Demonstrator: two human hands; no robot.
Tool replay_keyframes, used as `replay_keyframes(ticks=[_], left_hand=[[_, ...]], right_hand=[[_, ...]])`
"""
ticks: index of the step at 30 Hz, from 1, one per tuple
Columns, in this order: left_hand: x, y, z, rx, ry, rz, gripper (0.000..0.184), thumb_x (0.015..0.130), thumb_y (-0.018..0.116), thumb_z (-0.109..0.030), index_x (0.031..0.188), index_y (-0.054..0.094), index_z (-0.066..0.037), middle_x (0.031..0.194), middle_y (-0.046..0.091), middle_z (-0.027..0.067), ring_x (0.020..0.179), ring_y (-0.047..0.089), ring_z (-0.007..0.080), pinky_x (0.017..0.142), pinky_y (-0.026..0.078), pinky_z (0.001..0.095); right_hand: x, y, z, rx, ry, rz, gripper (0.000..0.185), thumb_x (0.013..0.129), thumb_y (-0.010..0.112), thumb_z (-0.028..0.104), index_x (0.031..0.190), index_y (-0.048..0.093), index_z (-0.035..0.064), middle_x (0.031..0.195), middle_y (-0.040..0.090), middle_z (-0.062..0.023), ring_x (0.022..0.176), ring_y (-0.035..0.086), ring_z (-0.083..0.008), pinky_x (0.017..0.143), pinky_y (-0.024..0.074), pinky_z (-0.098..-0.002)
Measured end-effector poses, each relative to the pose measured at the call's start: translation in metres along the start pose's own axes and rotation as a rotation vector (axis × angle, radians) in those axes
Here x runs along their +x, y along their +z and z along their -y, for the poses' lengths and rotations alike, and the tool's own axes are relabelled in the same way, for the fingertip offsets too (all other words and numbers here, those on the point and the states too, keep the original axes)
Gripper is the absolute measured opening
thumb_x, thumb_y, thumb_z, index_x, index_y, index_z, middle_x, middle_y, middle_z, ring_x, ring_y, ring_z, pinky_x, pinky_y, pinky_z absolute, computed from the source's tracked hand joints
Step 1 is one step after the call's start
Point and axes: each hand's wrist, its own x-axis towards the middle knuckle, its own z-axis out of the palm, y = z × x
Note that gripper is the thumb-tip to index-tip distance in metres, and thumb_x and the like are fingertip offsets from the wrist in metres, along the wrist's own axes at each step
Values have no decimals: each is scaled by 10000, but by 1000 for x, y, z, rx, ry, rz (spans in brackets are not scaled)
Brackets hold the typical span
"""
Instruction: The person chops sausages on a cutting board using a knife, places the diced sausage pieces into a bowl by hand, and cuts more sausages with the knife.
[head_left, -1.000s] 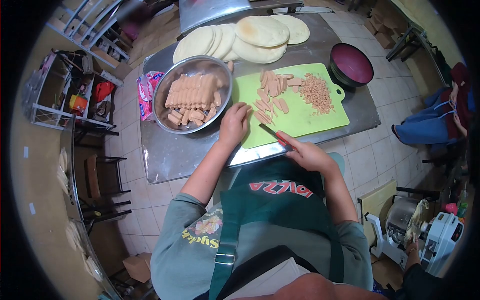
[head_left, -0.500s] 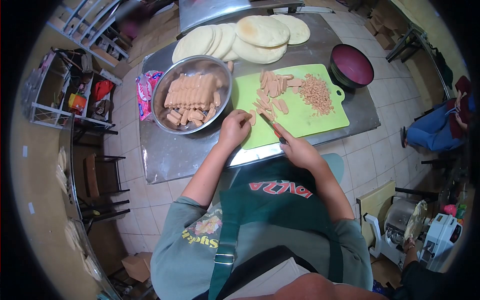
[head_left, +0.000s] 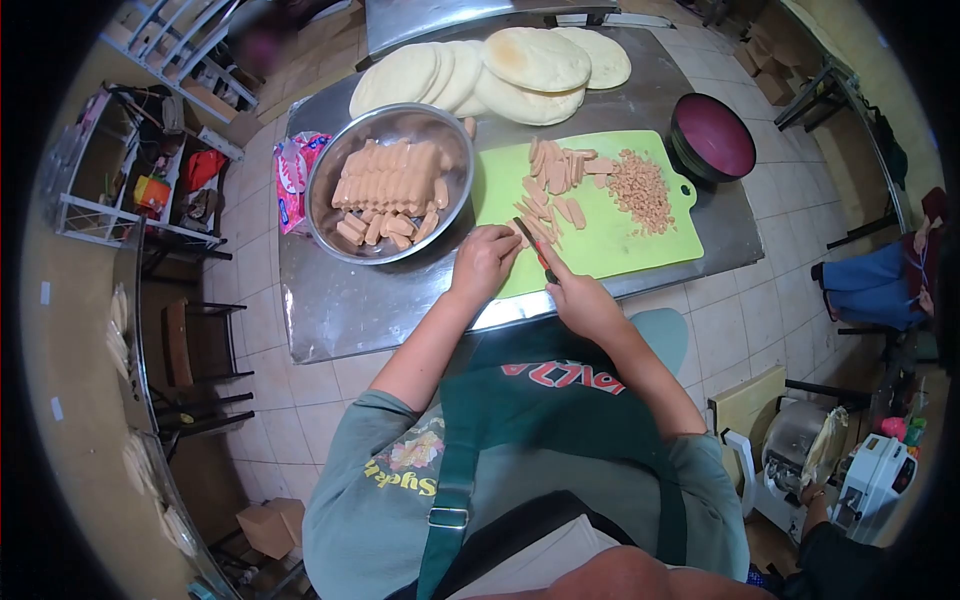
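Note:
My right hand [head_left: 585,302] grips a knife [head_left: 547,265] with a red and black handle, its blade over the near left part of a green cutting board [head_left: 630,250]. Beside the blade, the closed fingers of my left hand [head_left: 484,262] press a sausage piece [head_left: 520,236] to the board. Lengthwise sausage slices [head_left: 552,168] lie loose farther up, and a pile of diced sausage [head_left: 641,193] sits at the right. Left of the board stands a steel bowl [head_left: 457,150] holding a block of whole sausages [head_left: 388,180] with shorter pieces.
Round flatbreads [head_left: 535,60] overlap at the table's far side. A dark red bowl [head_left: 712,138] stands right of the board, and a pink packet [head_left: 292,180] lies left of the steel bowl. At the right are a person [head_left: 880,285] and, lower down, another person's arm at a machine [head_left: 800,450].
The knife has shifted slightly left, closer to my left fingers, and its blade now meets the sausage piece. My left hand has moved a little right. The view has shifted slightly.

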Motion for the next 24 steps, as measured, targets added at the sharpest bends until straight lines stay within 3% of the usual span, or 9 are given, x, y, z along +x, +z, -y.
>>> replay_keyframes(ticks=[24], left_hand=[[-5,5,2,28,-20,-58,91,697,693,-100,777,671,-62,789,642,69,719,611,250,642,488,335]], right_hand=[[-42,-38,-1,-134,-71,54,603,825,483,84,1388,285,175,700,599,-212,664,586,-376,627,442,-469]])
